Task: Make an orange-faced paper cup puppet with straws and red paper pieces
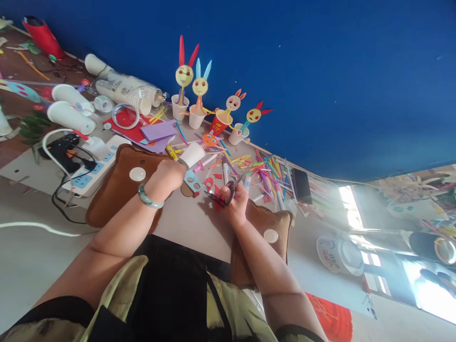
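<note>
My left hand (pixel 166 179), a green bangle (pixel 149 198) on its wrist, is closed beside a tilted white paper cup (pixel 192 155). Its fingertips are hidden, so what they grip does not show. Close by lies a light blue paper piece (pixel 192 181) with round holes cut in it. Dark-handled scissors (pixel 231 191) are held in my right hand (pixel 236 203), its fingers wrapped around them. Red paper scraps (pixel 208 182) lie between my hands, near the scissors.
Several rabbit-faced figures stand in cups, among them a red cup (pixel 220 123), along the blue wall. Coloured sticks (pixel 270 173) and a phone (pixel 301 186) lie to the right. Purple paper (pixel 159 131), a power strip (pixel 96 166) and a glue gun (pixel 64 151) are leftward. Brown cushions (pixel 123 202) support my forearms.
</note>
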Action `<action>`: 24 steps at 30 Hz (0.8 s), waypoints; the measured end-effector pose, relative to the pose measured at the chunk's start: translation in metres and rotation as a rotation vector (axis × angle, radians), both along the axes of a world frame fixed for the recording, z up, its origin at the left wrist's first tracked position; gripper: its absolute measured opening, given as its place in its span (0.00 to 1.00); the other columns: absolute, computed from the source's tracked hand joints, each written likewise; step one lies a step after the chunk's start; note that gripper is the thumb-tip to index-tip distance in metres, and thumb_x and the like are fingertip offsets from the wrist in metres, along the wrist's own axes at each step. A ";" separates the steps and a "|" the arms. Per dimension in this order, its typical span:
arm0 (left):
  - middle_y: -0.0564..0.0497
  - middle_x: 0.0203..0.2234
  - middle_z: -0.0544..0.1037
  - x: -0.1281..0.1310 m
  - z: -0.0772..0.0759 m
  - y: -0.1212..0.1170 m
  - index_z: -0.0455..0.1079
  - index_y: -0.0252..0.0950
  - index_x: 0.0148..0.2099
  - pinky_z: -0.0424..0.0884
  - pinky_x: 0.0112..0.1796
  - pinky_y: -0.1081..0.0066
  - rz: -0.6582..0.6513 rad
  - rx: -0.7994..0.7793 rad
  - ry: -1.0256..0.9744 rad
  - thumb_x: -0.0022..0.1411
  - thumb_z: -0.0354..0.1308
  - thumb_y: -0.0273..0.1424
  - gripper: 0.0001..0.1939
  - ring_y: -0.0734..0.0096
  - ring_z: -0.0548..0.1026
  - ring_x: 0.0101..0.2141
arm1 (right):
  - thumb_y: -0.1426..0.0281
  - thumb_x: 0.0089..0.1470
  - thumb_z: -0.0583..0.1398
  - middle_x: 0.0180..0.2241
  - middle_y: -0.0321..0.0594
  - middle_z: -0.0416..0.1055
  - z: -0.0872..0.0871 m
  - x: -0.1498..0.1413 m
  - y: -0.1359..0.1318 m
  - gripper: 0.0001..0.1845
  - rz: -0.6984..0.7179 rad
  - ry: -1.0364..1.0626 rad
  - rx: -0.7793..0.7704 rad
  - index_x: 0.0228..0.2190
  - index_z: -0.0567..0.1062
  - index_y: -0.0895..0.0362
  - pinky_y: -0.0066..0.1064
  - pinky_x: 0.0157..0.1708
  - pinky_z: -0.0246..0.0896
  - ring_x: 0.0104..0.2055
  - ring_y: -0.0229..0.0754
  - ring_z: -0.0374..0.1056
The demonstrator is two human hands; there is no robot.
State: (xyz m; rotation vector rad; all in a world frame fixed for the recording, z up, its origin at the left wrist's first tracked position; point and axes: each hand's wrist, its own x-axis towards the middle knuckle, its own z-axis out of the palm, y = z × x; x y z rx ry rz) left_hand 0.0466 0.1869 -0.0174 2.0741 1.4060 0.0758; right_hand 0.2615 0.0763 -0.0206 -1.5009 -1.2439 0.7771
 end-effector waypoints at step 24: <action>0.53 0.24 0.78 0.043 0.023 -0.019 0.74 0.34 0.32 0.64 0.23 0.76 -0.200 -0.252 -0.688 0.55 0.62 0.32 0.06 0.77 0.71 0.21 | 0.56 0.38 0.74 0.24 0.32 0.72 -0.002 -0.004 0.000 0.24 0.070 0.228 -0.034 0.27 0.69 0.54 0.28 0.23 0.63 0.21 0.33 0.62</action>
